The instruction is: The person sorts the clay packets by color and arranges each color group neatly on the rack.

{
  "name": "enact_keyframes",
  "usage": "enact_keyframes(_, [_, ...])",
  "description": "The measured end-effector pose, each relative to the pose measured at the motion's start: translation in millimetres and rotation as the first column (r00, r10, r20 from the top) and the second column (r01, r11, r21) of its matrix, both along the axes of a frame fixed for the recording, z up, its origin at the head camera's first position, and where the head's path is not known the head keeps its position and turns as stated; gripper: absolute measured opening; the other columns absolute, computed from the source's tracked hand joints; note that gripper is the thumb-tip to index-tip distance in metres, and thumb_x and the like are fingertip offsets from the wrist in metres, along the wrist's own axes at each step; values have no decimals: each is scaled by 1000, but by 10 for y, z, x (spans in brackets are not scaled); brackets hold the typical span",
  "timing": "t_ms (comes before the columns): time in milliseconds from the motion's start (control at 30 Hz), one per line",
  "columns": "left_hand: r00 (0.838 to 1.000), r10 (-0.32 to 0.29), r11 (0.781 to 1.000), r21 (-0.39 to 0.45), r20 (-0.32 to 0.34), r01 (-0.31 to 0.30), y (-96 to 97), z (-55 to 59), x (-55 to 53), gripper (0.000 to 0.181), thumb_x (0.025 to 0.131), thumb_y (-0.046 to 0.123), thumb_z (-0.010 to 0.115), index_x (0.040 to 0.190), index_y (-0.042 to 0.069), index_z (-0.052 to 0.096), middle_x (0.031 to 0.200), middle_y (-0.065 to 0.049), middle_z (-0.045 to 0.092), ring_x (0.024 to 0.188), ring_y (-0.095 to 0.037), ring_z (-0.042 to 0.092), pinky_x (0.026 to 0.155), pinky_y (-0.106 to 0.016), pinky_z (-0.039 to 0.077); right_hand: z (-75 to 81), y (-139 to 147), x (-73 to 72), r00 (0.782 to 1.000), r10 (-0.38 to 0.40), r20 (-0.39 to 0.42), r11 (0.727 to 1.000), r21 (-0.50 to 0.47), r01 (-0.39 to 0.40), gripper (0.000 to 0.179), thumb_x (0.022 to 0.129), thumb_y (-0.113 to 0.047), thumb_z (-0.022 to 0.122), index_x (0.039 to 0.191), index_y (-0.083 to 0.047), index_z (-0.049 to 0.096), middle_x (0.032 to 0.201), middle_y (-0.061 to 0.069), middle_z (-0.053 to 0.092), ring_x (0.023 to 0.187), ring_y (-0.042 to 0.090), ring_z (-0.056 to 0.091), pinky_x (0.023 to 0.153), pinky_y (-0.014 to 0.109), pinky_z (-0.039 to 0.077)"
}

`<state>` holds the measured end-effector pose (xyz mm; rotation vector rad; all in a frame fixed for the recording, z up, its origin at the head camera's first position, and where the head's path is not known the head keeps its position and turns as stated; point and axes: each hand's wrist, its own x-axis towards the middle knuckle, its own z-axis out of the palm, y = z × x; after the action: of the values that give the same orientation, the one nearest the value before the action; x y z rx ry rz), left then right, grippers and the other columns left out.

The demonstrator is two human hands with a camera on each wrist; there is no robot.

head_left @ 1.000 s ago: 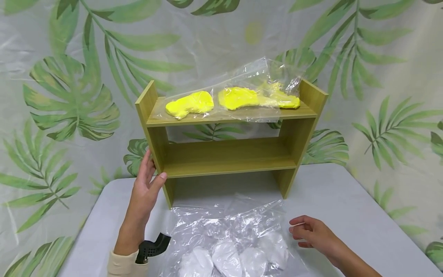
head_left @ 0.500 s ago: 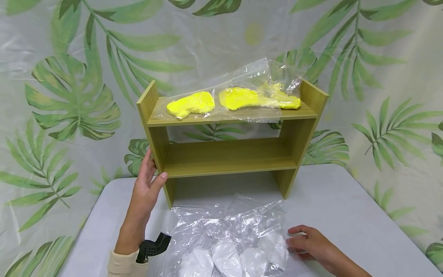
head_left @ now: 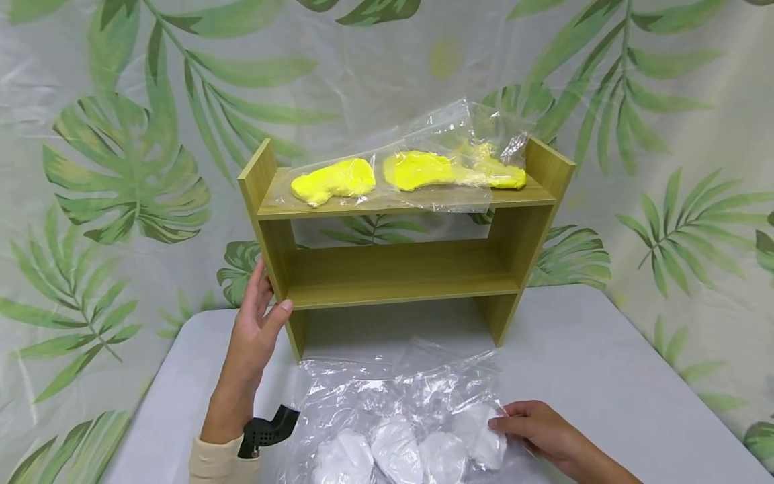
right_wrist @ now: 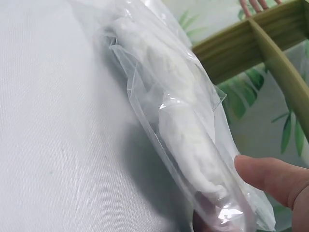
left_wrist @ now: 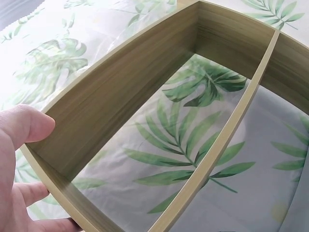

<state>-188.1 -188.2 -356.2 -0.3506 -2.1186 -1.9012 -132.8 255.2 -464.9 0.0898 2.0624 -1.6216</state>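
A wooden two-tier shelf [head_left: 399, 272] stands on the table. My left hand [head_left: 252, 333] holds its left side panel, thumb at the front edge and fingers along the outer face; the left wrist view has the thumb [left_wrist: 36, 126] over the panel's edge. In front of the shelf lies a clear plastic bag [head_left: 375, 390] with several white clay-like lumps [head_left: 396, 450] in it. My right hand [head_left: 547, 433] pinches the bag's right side, thumb on top. In the right wrist view the thumb [right_wrist: 270, 176] is on one side of the bag, a fingertip partly hidden under it.
Clear bags with yellow clay-like lumps [head_left: 417, 170] lie along the shelf's top board, one overhanging its front edge. A leaf-patterned curtain [head_left: 133, 168] hangs behind the grey-white table [head_left: 605, 363]. A black strap piece [head_left: 269, 430] sticks out from my left wrist.
My right hand has come down and left from beside the bag and now pinches its right edge. The left hand has stayed on the shelf's side.
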Motion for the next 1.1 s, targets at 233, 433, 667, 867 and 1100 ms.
enact_keyframes(233, [1000, 2, 1000, 1, 7, -2, -7, -17, 7, 72, 99, 18, 53, 154, 36, 11, 158, -5, 20, 145, -25, 17, 109, -60, 23, -6, -67, 34, 999, 41, 23, 995, -92, -38, 33, 92, -19, 65, 106, 10, 65, 89, 5, 71, 80, 15, 66, 70, 30, 54])
enact_keyframes(433, [1000, 2, 1000, 1, 2, -2, -3, -25, 8, 72, 98, 18, 53, 154, 35, 12, 158, -6, 20, 145, -25, 17, 109, -60, 22, -12, -120, 63, 1000, 28, 6, 993, -114, -27, 27, 90, -15, 66, 103, 8, 65, 89, 4, 70, 79, 15, 66, 70, 31, 54])
enact_keyframes(667, [1000, -5, 1000, 11, -6, 5, 9, -16, 4, 72, 98, 17, 53, 154, 35, 12, 158, -5, 20, 145, -25, 17, 108, -60, 22, -42, -121, 79, 999, 46, 20, 983, -180, -41, 34, 92, -12, 63, 116, 12, 56, 97, 6, 68, 85, 18, 65, 73, 34, 54])
enact_keyframes(867, [1000, -7, 1000, 10, -9, 7, 9, -5, 4, 72, 98, 16, 53, 155, 34, 12, 158, -6, 20, 145, -26, 17, 109, -60, 21, -62, -102, 84, 995, 89, 37, 970, -228, -78, 41, 93, -10, 61, 123, 13, 47, 97, 7, 67, 85, 18, 65, 71, 34, 55])
enact_keyframes(1100, [1000, -15, 1000, 27, -14, 15, 8, 16, 3, 72, 98, 13, 52, 155, 31, 12, 157, -9, 21, 145, -26, 16, 111, -58, 19, -32, -82, 104, 996, 87, 4, 967, -242, -83, 49, 93, -10, 62, 129, 16, 42, 99, 7, 67, 85, 19, 65, 73, 34, 55])
